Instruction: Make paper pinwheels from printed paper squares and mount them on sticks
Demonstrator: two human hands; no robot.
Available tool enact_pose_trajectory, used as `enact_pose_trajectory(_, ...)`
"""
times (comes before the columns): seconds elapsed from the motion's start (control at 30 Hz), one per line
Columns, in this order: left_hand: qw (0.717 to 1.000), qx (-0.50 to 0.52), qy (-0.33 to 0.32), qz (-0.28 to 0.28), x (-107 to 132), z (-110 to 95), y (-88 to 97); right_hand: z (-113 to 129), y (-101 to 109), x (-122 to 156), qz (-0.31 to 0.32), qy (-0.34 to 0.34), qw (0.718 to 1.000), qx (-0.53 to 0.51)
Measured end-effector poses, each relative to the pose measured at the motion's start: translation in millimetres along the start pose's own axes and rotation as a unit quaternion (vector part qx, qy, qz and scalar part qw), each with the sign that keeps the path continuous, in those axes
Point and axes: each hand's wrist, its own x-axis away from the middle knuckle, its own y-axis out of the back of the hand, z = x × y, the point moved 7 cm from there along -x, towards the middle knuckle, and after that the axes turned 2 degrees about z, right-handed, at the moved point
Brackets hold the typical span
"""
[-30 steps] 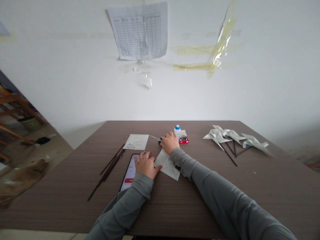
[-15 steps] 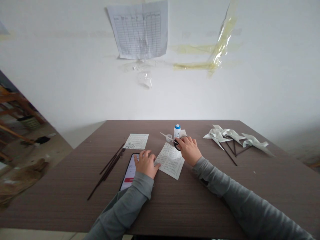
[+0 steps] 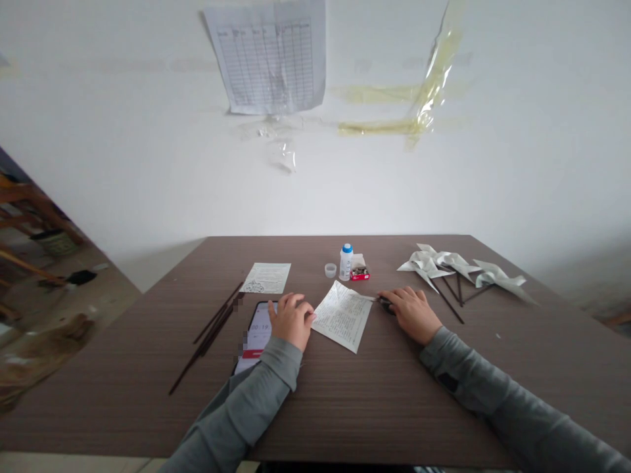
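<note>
the sleeves (image 3: 493, 396) are long, grey and wrinkled.

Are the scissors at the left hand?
No, the scissors are at the right hand, while the left hand is at the nearer paper.

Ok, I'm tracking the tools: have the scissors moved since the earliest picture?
Yes, rightward and nearer the person: first left of the white bottle, the scissors are now right of it, at the right hand.
</note>
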Motion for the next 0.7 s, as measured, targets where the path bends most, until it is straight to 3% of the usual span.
enact_pose_trajectory(0.2,1.0,-0.001,0.003,-0.001,-0.4,-0.8,2.8,5.9,2.6,-2.0,0.001,-0.029,0.999,-0.016)
enact_pose_trajectory(0.5,1.0,0.011,-0.008,0.019,-5.0,-7.0,-0.8,10.2,9.6,-4.2,-0.079,-0.016,0.988,-0.135)
enact_pose_trajectory(0.7,0.999,0.027,-0.027,0.005,-9.3,-9.7,-4.3,18.2,4.8,-7.1,-0.067,-0.013,0.984,-0.166)
